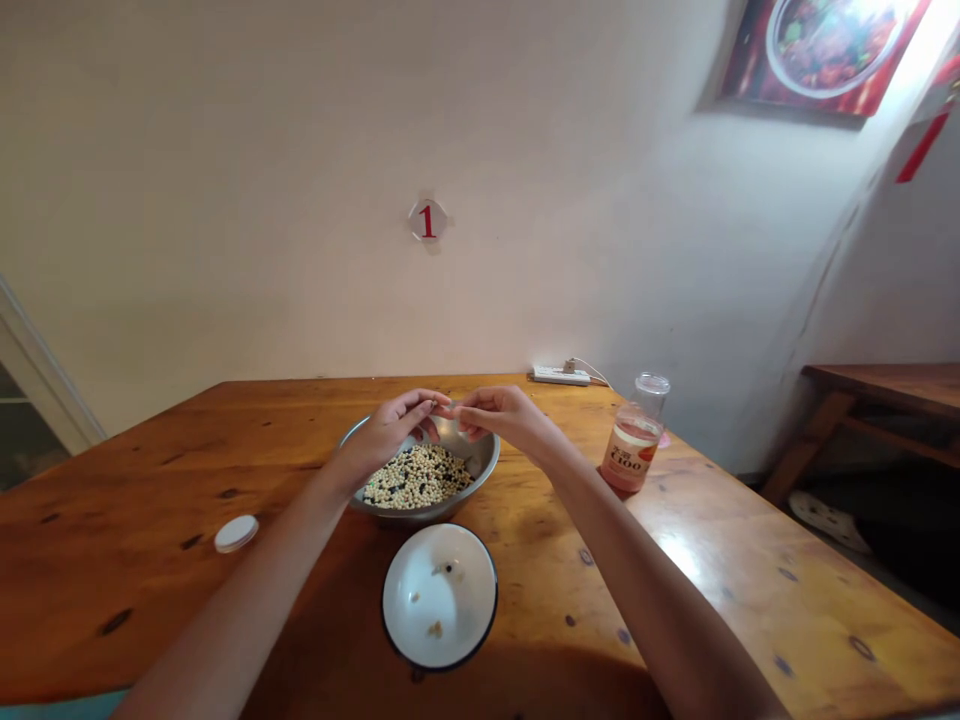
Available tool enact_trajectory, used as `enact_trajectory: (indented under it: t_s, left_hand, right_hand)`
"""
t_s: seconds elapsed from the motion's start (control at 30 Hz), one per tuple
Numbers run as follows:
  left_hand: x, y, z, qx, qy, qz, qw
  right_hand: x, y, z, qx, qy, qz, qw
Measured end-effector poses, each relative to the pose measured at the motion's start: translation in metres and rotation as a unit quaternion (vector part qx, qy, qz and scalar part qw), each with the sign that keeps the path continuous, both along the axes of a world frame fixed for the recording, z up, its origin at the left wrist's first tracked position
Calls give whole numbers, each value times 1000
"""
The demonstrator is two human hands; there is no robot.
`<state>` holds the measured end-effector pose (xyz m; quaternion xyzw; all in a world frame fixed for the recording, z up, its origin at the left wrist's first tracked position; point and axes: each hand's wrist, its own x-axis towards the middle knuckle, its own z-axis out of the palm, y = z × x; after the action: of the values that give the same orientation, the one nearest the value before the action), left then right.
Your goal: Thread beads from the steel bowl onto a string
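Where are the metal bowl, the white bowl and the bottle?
Metal bowl [484, 465], head view: right inner wall.
White bowl [463, 604], head view: bare inside bottom.
Bottle [630, 453], head view: front label.

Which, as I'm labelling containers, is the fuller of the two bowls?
The metal bowl, under the left hand and right hand: many pale and dark pieces cover its bottom. The white bowl, nearer the camera, holds just a few bits.
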<state>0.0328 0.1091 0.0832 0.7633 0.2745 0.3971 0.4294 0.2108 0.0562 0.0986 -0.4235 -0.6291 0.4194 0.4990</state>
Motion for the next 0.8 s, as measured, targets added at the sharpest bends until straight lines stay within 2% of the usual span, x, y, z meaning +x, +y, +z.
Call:
enact_trajectory:
  t_s: [0.23, 0.4, 0.53, 0.8]
  left_hand:
    - [2, -2, 0, 21, -23, 0, 1000]
    - [-1, 2, -4, 75, -11, -4, 997]
    - [-1, -1, -4, 102, 14, 6, 995]
    - [1, -12, 1, 212, 85, 83, 970]
  right_hand:
    - [-7, -1, -1, 31, -37, -33, 998]
    - [-10, 1, -4, 16, 10, -6, 1000]
    - [-12, 0, -3, -4, 10, -9, 1000]
    - [-14, -1, -4, -9, 12, -20, 1000]
